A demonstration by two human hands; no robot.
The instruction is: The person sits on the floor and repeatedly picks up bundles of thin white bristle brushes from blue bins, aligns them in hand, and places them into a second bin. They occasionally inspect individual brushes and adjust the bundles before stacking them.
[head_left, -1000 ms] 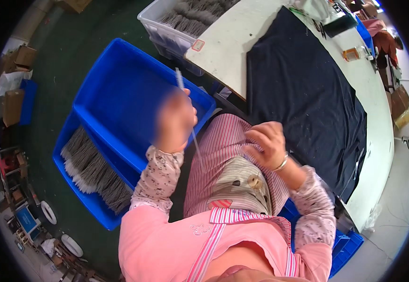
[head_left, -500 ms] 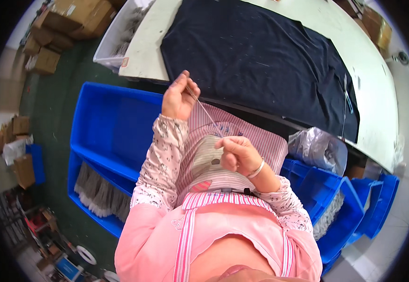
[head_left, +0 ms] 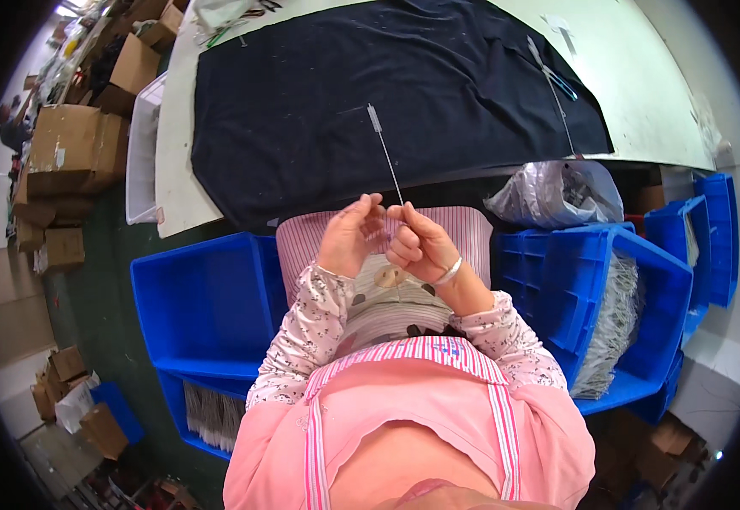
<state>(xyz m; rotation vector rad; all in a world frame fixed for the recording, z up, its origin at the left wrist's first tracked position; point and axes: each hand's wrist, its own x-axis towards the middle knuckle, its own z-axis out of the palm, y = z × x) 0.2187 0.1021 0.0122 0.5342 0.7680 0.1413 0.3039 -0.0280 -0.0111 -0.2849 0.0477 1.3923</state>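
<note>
A thin straw-type brush point(head_left: 375, 120) with a long wire stem and a short, narrow bristle head points away from me over the dark cloth point(head_left: 302, 102). Thumb and fingers of my right hand point(head_left: 417, 245) pinch the near end of its stem. My left hand point(head_left: 350, 234) is close by on the left, fingers loosely curved and apart, with nothing visible in it. Its fingertips are near the stem; whether they touch it I cannot tell.
Blue bins stand at my left point(head_left: 208, 314) and right point(head_left: 591, 297); the right one holds a plastic-wrapped bundle of thin wires. A clear plastic bag point(head_left: 532, 195) sits beside the table point(head_left: 642, 110). Blue-handled scissors point(head_left: 557, 78) lie on the cloth. Cardboard boxes point(head_left: 72, 149) are stacked left.
My hands have come closer together. The brush, earlier stretched between both hands, now extends forward from my right hand, and my left fingers have loosened. The view has shifted.
</note>
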